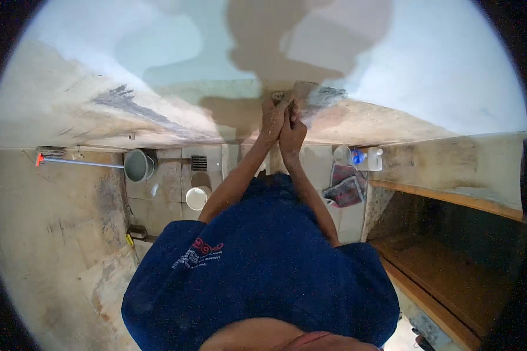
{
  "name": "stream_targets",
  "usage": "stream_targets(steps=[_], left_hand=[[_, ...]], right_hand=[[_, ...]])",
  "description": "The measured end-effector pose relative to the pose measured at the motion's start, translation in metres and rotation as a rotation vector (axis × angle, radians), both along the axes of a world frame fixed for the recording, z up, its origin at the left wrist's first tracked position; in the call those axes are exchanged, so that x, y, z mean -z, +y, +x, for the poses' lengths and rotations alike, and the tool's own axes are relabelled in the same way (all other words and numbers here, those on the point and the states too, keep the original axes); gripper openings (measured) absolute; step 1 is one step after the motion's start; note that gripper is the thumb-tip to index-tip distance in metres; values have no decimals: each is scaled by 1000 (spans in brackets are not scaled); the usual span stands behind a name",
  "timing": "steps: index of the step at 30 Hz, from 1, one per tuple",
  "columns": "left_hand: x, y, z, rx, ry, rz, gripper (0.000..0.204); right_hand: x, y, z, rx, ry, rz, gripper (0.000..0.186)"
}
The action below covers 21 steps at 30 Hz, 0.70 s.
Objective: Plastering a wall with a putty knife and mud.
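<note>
Both arms reach forward to the wall (234, 90), and the hands meet side by side close against it. My left hand (271, 120) is closed, its fingers curled toward a small greyish patch or piece at the wall. Pressed up beside it is my right hand (293, 132), also closed. A flat, brownish-grey piece (303, 93) shows just beyond the fingers; whether it is a tool's blade or part of the wall is unclear. Fingers and shadow hide what the hands grip. Dark, rough patches (332, 93) mark the wall to the right of them.
At left on the tiled floor stand a grey bucket (137, 165), a dark brush head (199, 163) and a white tub (197, 199). A blue-handled broom (82, 162) reaches the bucket. At right are white bottles (375, 159), a cloth (345, 190) and a wood-edged shelf (451, 202).
</note>
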<state>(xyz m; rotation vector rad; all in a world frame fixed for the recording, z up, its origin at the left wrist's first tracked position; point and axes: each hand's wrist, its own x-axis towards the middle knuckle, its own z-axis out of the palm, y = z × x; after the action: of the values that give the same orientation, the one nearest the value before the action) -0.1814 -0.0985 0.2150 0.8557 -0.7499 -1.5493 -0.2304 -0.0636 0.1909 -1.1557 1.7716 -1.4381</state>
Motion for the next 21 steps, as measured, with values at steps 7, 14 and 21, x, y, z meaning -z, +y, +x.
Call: stream_targets(steps=[7,14,21], left_hand=[[8,-11,5,44,62,13,21],[-5,-11,1,-10,-34,30,24],[-10,-9,-1,-37,-12,-38,22]], right_hand=[[18,-2,5,54,-155,-93,39],[18,-10,-1,10,-111,59,36],[-6,-1,2,21,-109,-8,38]])
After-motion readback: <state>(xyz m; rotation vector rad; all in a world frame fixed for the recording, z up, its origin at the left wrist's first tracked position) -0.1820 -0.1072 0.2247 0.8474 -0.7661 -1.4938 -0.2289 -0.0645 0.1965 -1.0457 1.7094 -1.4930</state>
